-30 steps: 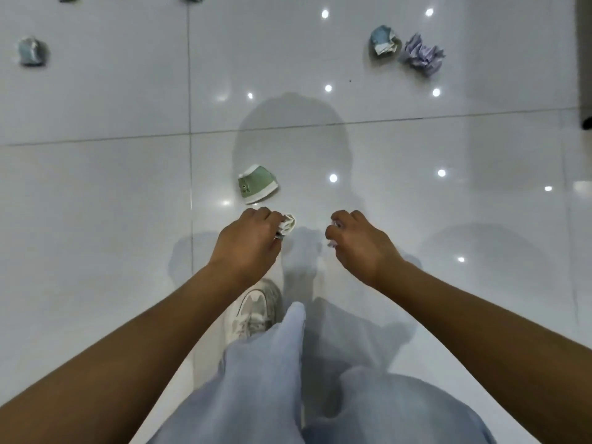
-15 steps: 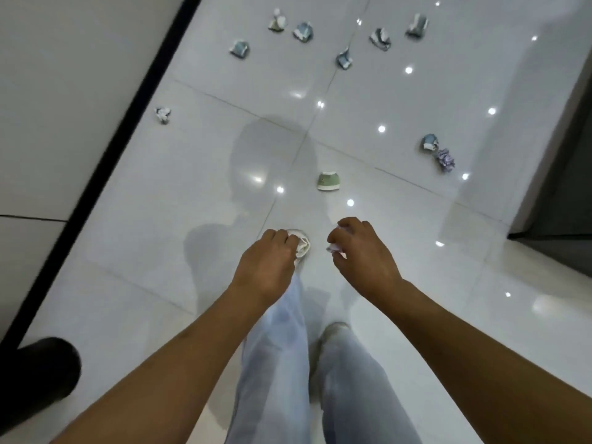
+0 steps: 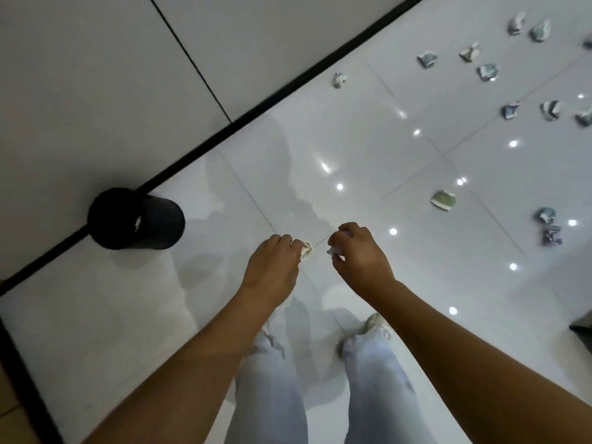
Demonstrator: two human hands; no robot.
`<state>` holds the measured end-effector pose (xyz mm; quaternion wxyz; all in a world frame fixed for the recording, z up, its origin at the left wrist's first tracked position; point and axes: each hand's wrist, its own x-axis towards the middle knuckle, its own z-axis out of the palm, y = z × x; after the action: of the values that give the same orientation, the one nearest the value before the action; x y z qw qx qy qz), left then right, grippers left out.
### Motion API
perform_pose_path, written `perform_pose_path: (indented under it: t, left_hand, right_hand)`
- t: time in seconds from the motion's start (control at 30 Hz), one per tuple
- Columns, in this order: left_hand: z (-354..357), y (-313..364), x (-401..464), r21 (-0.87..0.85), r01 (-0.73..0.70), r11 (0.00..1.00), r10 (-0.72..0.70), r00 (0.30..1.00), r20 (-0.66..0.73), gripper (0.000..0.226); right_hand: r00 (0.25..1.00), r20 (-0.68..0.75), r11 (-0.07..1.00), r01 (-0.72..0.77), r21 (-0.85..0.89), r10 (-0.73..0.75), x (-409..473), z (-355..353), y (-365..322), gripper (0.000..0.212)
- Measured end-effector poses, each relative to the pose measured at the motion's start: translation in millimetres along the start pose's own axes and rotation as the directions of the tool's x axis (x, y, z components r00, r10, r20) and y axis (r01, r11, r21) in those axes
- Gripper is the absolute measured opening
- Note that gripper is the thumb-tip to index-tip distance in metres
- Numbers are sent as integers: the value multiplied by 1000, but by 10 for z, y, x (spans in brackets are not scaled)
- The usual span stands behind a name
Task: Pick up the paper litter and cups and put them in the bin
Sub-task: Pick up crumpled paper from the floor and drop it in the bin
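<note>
Head view: to the left of both grips stands the bin (image 3: 136,218). A paper wad (image 3: 306,249) is held in the left hand (image 3: 272,267), a scrap (image 3: 334,250) pinched by the right hand (image 3: 358,254). Much litter (image 3: 443,200) is left on the floor, rightward.

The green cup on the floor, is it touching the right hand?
Apart. In the head view the green cup lies on the white floor, with bare tile between it and the right hand.
</note>
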<state>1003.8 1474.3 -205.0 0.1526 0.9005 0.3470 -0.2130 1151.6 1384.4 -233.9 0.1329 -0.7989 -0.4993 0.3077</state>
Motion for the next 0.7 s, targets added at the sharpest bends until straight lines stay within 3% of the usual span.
perform_pose_path:
  t: [0.27,0.4,0.7]
  left_hand:
    - [86,-2133,-827,41,86,995,-88,995,41,38]
    - [153,-2965,-1083,-19,220,975,-220,975,25,37]
    - [190,-4206,-967,-218,487,846,-494,869,25,41]
  right_hand:
    - [982,158,994,111,-22,-106,674,1030,-1961,20]
    - [953,221,976,216,-27,-205,1001,1444,-2772,22]
    - [878,346,925,374,-65,-331,1807,1950,-3820,24]
